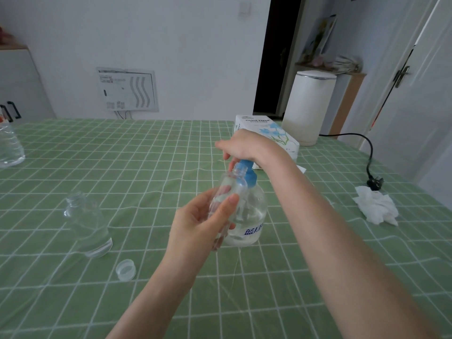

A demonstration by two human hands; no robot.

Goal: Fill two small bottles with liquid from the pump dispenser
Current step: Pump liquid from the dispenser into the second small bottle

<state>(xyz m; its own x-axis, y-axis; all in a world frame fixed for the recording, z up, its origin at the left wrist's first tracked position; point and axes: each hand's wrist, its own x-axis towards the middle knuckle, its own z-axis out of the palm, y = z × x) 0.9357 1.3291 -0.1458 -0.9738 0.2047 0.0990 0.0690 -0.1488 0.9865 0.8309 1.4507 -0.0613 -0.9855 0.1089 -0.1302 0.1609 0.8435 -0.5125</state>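
Clear glossy plastic bottles (pixel 88 223); glossy film over checked tablecloth (pixel 146 155); crumpled tissue (pixel 376 207).
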